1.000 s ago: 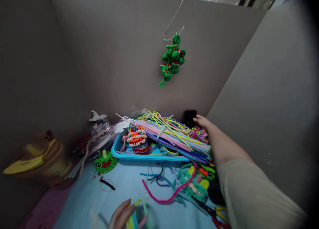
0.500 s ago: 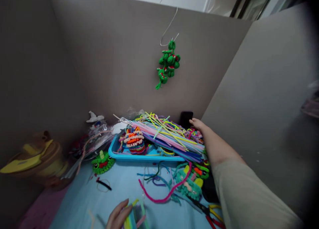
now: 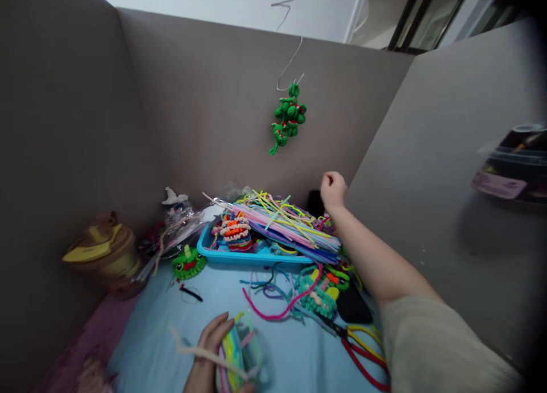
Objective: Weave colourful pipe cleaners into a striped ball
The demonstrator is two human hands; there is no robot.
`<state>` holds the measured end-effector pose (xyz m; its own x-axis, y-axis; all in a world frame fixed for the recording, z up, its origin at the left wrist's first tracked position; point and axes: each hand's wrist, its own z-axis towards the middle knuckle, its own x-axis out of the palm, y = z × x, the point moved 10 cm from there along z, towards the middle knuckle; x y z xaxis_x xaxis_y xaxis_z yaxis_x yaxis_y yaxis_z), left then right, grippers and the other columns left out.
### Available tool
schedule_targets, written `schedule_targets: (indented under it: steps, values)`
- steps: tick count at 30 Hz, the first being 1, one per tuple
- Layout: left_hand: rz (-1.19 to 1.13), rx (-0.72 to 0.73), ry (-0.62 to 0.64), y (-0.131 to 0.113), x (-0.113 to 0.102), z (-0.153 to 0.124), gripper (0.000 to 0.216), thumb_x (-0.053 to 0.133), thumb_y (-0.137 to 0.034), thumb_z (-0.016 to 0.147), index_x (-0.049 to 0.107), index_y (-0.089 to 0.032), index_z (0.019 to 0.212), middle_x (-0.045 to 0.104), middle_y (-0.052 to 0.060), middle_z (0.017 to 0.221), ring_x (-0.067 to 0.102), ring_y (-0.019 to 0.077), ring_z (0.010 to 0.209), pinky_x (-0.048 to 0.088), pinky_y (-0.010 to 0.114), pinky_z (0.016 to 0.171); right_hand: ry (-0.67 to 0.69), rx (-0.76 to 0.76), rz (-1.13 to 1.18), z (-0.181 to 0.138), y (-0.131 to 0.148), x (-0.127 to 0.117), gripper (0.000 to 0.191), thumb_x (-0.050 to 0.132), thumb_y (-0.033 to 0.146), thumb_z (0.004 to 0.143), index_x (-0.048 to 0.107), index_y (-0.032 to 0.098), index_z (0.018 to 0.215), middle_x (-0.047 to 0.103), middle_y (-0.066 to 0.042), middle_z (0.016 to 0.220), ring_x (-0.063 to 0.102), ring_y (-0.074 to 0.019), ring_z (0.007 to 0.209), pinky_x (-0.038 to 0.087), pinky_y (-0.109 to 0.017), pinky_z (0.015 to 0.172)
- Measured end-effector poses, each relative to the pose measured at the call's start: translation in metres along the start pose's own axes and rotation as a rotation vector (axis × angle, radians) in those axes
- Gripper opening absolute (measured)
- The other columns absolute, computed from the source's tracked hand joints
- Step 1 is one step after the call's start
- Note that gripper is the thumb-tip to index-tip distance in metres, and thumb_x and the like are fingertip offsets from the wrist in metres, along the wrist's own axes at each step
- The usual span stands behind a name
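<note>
The right hand (image 3: pixel 334 190) has risen from the black object (image 3: pixel 315 203), loosely fisted, apparently freed. The left hand (image 3: pixel 210 339) grips the striped craft (image 3: pixel 231 346).

Craft nook with pipe cleaners (image 3: pixel 290 226)

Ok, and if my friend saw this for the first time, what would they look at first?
Probably the heap of long, thin, colourful sticks piled on the blue plastic tray, mid-picture. Above it, a green-and-red yarn-like bundle hangs before the grey wall. Lower down, the left fingers hold a striped, many-coloured piece.
</note>
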<state>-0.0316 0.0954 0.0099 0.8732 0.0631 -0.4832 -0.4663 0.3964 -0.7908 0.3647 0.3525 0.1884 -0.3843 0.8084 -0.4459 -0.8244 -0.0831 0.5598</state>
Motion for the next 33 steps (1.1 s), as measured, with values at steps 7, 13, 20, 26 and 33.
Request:
schedule_targets:
  steps: [7, 13, 20, 26, 33]
  values:
    - [0.065, 0.011, -0.048, -0.021, -0.009, -0.003, 0.060, 0.068, -0.029, 0.068, 0.048, -0.021, 0.124, 0.047, 0.015, 0.131, 0.048, 0.0312, 0.123, 0.042, 0.050, 0.100, 0.895, -0.677, 0.073, -0.239, 0.196, 0.063, 0.029, 0.055, 0.036, 0.082, 0.063, 0.022, 0.107, 0.064, -0.007, 0.107, 0.056, -0.0239, 0.097, 0.039, -0.033, 0.082]
    - [0.049, 0.071, -0.089, -0.028, -0.013, 0.000, 0.062, 0.068, -0.028, 0.068, 0.044, -0.019, 0.125, 0.045, 0.014, 0.128, 0.044, 0.0289, 0.124, 0.037, 0.048, 0.104, 0.808, -0.407, -0.166, -0.289, 0.166, 0.099, 0.028, 0.045, 0.026, 0.088, 0.061, 0.021, 0.111, 0.054, -0.013, 0.123, 0.054, -0.0245, 0.104, 0.037, -0.037, 0.082]
    - [0.052, 0.091, -0.136, -0.033, -0.023, 0.001, 0.061, 0.069, -0.033, 0.068, 0.045, -0.020, 0.123, 0.048, 0.012, 0.124, 0.044, 0.0284, 0.121, 0.036, 0.046, 0.103, 0.765, -0.420, -0.044, -0.295, 0.169, 0.089, 0.024, 0.046, 0.022, 0.088, 0.065, 0.021, 0.103, 0.054, -0.008, 0.123, 0.046, -0.0223, 0.113, 0.030, -0.036, 0.085]
    - [0.043, 0.093, -0.173, -0.031, -0.032, 0.001, 0.061, 0.070, -0.035, 0.067, 0.048, -0.018, 0.120, 0.049, 0.012, 0.119, 0.047, 0.0277, 0.117, 0.037, 0.045, 0.101, 0.783, -0.420, -0.040, -0.297, 0.176, 0.087, 0.025, 0.047, 0.022, 0.087, 0.065, 0.020, 0.105, 0.054, -0.007, 0.124, 0.045, -0.0219, 0.116, 0.030, -0.035, 0.087]
    - [-0.003, 0.102, -0.190, -0.031, -0.033, 0.004, 0.058, 0.071, -0.034, 0.065, 0.050, -0.019, 0.118, 0.050, 0.010, 0.117, 0.048, 0.0270, 0.115, 0.036, 0.044, 0.102, 0.772, -0.412, -0.030, -0.297, 0.187, 0.091, 0.026, 0.047, 0.024, 0.087, 0.066, 0.019, 0.105, 0.056, -0.009, 0.120, 0.048, -0.0232, 0.113, 0.034, -0.036, 0.091]
